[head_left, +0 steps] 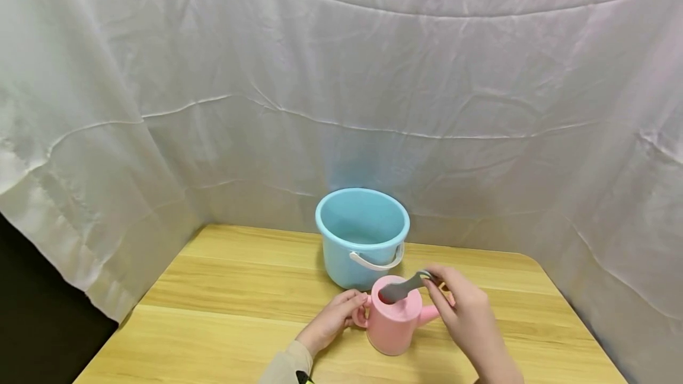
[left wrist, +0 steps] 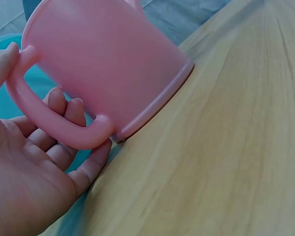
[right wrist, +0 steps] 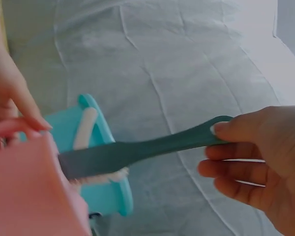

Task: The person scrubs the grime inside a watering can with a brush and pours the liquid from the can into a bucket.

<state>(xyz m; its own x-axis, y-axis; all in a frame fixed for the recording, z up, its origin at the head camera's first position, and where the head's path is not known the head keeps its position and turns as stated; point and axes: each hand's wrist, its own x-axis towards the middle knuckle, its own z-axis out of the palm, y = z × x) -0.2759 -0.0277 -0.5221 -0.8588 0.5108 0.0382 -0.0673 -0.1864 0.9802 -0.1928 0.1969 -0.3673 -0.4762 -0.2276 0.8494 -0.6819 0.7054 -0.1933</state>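
A pink watering can (head_left: 392, 333) stands upright on the table. My left hand (head_left: 332, 320) holds its looped handle (left wrist: 42, 110), with the thumb at the top of the loop and fingers reaching behind it. In my right hand (head_left: 463, 307), thumb and index finger pinch the end of a grey-green tool (right wrist: 160, 149), the other fingers loosely bent below. This tool has a long handle with a hole at its end and a wider, flat head. Its head dips into the can's round top opening; the tip is hidden inside. The can's spout points right, below my right hand.
Right behind the can stands a light blue bucket (head_left: 341, 262), its white handle (head_left: 373, 264) hanging at the front. The wooden table (head_left: 224, 289) ends at a pale cloth curtain (head_left: 267, 153) along the back and sides.
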